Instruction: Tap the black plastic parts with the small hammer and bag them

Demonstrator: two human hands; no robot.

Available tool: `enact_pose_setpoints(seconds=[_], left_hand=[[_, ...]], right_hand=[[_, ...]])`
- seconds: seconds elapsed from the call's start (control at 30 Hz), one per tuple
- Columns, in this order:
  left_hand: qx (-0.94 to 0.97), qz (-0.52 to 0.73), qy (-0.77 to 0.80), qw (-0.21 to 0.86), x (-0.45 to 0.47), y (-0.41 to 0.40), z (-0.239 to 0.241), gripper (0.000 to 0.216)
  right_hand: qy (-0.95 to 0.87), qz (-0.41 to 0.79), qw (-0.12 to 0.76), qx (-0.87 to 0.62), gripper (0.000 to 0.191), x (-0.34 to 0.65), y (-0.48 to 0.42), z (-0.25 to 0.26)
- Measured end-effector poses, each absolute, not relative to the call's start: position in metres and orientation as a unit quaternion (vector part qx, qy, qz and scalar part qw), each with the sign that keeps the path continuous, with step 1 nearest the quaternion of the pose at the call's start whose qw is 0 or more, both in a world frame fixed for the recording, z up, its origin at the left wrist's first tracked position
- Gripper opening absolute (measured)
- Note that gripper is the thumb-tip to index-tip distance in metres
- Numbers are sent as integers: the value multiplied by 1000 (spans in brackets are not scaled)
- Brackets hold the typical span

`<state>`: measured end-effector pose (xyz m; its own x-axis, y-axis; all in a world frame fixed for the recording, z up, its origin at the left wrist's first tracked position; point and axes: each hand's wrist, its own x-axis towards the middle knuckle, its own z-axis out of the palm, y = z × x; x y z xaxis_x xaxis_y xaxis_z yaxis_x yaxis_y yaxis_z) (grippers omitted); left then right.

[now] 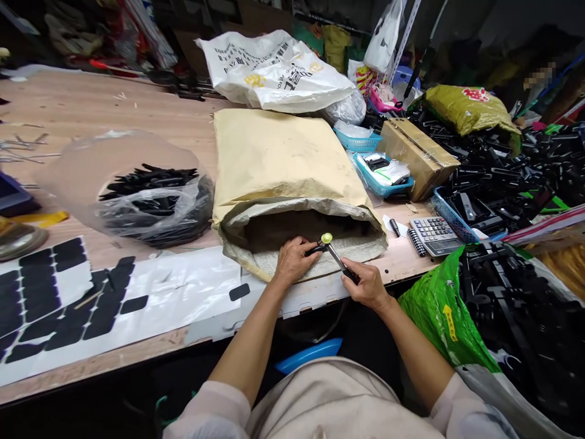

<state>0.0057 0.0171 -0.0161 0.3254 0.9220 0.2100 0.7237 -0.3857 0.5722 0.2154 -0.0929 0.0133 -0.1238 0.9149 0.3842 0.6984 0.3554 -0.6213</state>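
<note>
My left hand [294, 259] rests on the folded mouth of a large tan woven sack [278, 164] that lies open toward me on the wooden table [150, 116]. Its fingers are pinched on a small black part [314, 249]. My right hand [365, 283] grips the dark handle of a small hammer [337, 259]. The hammer's yellow-green head [326, 238] sits right above the black part. The two hands are a hand's width apart at the table's front edge.
A clear bag of black plastic pieces [150, 201] lies left of the sack. A white sheet with black adhesive pads [68, 292] covers the near left. A calculator [434, 235], blue baskets [384, 177], a cardboard box [418, 155] and heaps of black parts [503, 177] crowd the right.
</note>
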Motion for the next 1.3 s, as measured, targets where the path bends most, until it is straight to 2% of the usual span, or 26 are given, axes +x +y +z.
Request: enact_pose_setpoints(seconds=[0.17,0.5,0.63,0.77,0.87,0.93,1.07,1.13,1.23,1.3], left_hand=[[787,243,531,197,6,18,-14,28],[777,256,525,235,4,21,-18,30],[783,354,463,219,4,14,-7,27],[806,439,331,221,1,-39,13,26],[863,366,228,262,-6,-97,3,30],[884,283,226,295,-12,-129,-17,30],[820,92,424,373,-20,-148,-61,36],[764,-11,525,375,-21,-141,-72,40],[729,-96,583,344,-20,-132,-64,45],[742,-111,556,358,-18,-130,-45,46]], right_hand=[[-745,155,355,-543,44,217,-91,8],[-585,294,472,-591,47,249,-84,-11],[-551,337,502,-576,48,252,-80,-19],[-531,359,516,-567,47,251,-79,-16],[-516,366,526,-568,48,251,-80,-16],[-513,371,528,-566,48,251,-80,-18],[-516,372,530,-560,45,251,-80,-20],[-515,371,534,-559,45,251,-80,-20],[-501,371,548,-557,46,250,-81,-18],[-487,368,562,-558,45,249,-81,-15]])
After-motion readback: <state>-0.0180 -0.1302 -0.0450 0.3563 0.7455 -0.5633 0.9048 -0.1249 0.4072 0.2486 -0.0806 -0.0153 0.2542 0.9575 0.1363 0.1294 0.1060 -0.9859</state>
